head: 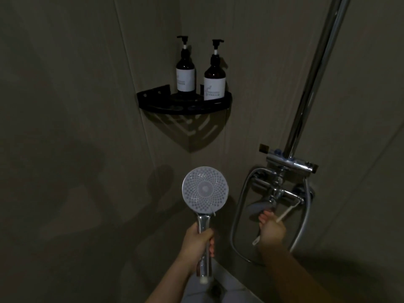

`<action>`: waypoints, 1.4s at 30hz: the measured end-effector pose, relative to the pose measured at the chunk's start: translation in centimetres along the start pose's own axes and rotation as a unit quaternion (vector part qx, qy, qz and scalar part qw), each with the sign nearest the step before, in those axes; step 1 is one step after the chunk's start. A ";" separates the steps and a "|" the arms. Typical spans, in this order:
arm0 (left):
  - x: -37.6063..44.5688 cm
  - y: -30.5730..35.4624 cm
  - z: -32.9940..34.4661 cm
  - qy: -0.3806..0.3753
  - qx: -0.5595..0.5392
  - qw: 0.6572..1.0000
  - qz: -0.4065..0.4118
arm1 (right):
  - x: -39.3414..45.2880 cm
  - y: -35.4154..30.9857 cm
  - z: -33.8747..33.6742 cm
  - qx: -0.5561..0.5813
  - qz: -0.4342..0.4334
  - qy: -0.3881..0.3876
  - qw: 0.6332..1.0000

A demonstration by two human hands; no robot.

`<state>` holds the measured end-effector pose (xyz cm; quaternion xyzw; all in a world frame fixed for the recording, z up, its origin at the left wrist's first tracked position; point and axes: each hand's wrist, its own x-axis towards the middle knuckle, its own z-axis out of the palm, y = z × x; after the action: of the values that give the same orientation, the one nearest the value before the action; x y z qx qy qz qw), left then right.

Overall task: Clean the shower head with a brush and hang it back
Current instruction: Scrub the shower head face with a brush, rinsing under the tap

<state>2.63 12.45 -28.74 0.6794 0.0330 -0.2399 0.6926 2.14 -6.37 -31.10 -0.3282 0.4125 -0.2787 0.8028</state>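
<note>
Left hand (197, 239) gripped the shower head (205, 189) by its handle, face above the fingers; right hand (271, 229) clutched a brush (284, 214).

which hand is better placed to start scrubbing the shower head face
Right. The right hand already holds the brush, over by the faucet. The left hand grips the handle of the shower head, whose nozzle face is turned up toward the camera, so it should probably just steady it.
</note>
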 end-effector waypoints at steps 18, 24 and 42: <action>3.3 -3.2 0.0 -0.021 -0.017 1.000 -0.014 | 2.2 2.2 2.4 0.040 0.088 0.024 0.995; 4.0 -4.9 1.0 -0.028 -0.014 0.999 -0.011 | 2.4 2.5 2.1 0.046 0.082 -0.004 0.996; 2.5 -8.6 2.4 -0.026 -0.046 0.997 -0.047 | 2.5 2.8 0.6 0.018 0.020 -0.041 0.999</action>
<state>0.92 9.80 -37.47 0.6380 0.0584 -0.2882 0.7117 4.43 -6.19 -34.16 -0.3163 0.3804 -0.2560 0.8305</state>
